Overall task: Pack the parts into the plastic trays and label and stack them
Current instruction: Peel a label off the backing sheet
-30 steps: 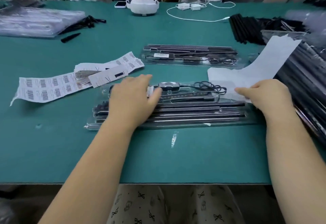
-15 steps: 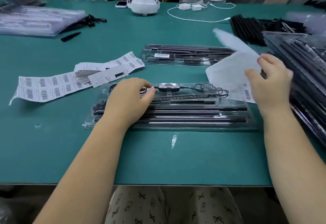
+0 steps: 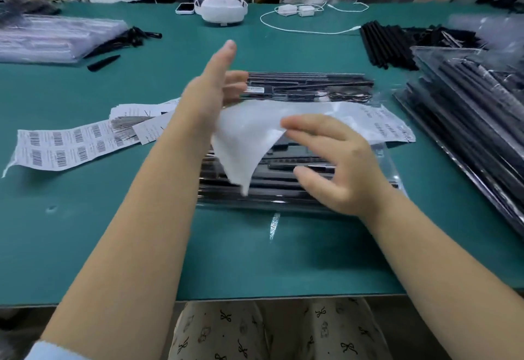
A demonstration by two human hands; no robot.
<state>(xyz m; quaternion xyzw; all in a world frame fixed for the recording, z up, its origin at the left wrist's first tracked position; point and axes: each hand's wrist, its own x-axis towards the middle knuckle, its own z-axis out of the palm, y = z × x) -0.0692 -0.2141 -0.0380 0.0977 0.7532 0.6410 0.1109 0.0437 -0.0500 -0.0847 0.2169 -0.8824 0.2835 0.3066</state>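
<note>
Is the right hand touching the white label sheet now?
Touching. The head view shows the right hand with fingertips on the white label sheet, with no gap visible.

My left hand (image 3: 211, 95) has come up off the near plastic tray (image 3: 391, 166), where it lay pressing on the packed black parts a second ago, and now hangs above it with fingers straight. The label sheet (image 3: 255, 132), held off to the right half a second ago, has swung across over the tray between my hands. My right hand (image 3: 340, 166) has moved in leftward with it, fingers spread, touching the sheet's edge.
</note>
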